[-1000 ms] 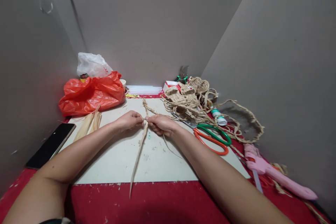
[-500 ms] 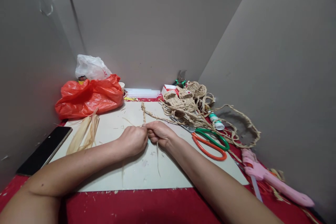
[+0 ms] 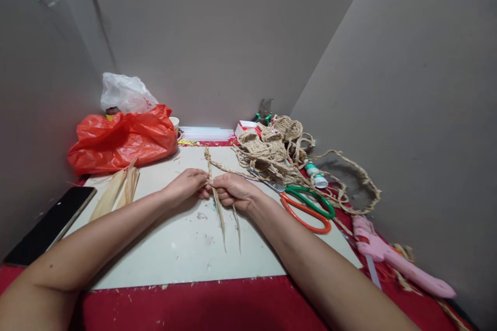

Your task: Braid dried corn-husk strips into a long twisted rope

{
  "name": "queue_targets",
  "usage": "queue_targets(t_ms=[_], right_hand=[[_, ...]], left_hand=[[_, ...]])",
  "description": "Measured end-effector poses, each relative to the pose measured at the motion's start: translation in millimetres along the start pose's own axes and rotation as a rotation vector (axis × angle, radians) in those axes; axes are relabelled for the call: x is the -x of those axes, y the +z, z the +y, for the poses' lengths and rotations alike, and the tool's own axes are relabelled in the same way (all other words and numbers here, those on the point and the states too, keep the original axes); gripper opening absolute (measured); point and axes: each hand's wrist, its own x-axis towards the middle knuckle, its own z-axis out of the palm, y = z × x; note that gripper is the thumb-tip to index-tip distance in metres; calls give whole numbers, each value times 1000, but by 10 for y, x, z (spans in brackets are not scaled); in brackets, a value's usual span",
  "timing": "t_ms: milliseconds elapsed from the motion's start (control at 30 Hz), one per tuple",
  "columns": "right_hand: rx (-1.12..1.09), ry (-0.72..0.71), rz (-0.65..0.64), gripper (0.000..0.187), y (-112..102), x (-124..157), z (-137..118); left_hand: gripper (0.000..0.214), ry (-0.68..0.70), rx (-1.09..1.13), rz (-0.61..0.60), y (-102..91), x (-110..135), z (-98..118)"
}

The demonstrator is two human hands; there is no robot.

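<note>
A braided cord of pale dried husk (image 3: 207, 156) runs up the middle of the white board (image 3: 171, 269). My left hand (image 3: 190, 184) pinches its lower end from the left, fingers closed. Pressed against the same spot, my right hand (image 3: 234, 191) grips the strands with thumb and curled fingers. Two loose tails hang toward me below the hands: one husk strip (image 3: 220, 220) between them, and a thinner strip (image 3: 237, 227) under the right hand. The exact hold of each fingertip is partly hidden. Left of my hands lies a bundle of flat husk strips (image 3: 111, 191).
Right of the hands are scissors (image 3: 306, 214) with green and orange handles, a heap of braided cord (image 3: 267, 147) and a pink glue gun (image 3: 399, 264). A phone (image 3: 50, 222) and an orange plastic bag (image 3: 124, 139) are on the left. Grey walls enclose the table.
My left hand has shifted up and left, its fist loosening into a pinch. A wider husk tail now shows between the hands. The whole view has moved slightly.
</note>
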Motion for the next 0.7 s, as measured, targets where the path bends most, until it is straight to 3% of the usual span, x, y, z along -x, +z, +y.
queue_targets(t_ms=[100,233,467,700], right_hand=[[44,-1,-1,12,-25,4,-9],[155,-3,23,11,-56,12,-36],[647,-159,195,16,16,58,-15],[874,-277,236,20,45,50,-18]], left_hand=[[21,-112,2,-92,34,-8,-42],[17,-125,-110,-87,-29,-53,-14],[19,-22,-277,-64,-75,-29,-59],[24,-194,-90,-206,-125,-37,-58]])
